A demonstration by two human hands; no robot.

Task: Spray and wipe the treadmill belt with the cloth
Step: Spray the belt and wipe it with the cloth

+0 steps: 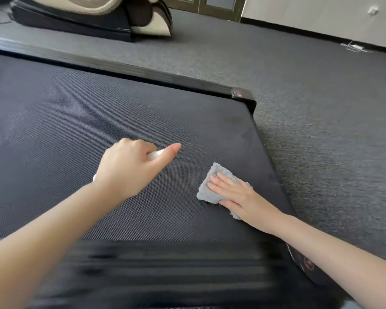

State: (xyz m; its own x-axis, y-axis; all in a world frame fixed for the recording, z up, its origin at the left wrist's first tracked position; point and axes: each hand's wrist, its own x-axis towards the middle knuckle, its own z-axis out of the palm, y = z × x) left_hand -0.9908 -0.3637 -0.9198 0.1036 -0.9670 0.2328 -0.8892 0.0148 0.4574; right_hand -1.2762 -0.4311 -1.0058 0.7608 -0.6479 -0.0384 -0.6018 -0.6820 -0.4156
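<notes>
Grey towelling cloth (220, 169) lies flat under the right hand (239, 195), whose straight fingers press it onto the treadmill belt (76, 130). Left of the cloth and apart from it, the left hand (129, 168) curls round a small white spray bottle (155, 154), thumb stretched forward. Right of the cloth runs the belt's black edge, then dark carpet (321, 108).

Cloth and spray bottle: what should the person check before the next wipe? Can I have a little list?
1. Cloth lies on the treadmill belt: ok.
2. Right hand presses the cloth with straight fingers: ok.
3. Left hand grips the spray bottle: ok.
4. Nozzle aimed at the belt: cannot tell, the hand hides it.
5. Belt damp ahead of the cloth: cannot tell; darker patches show near the right edge.
</notes>
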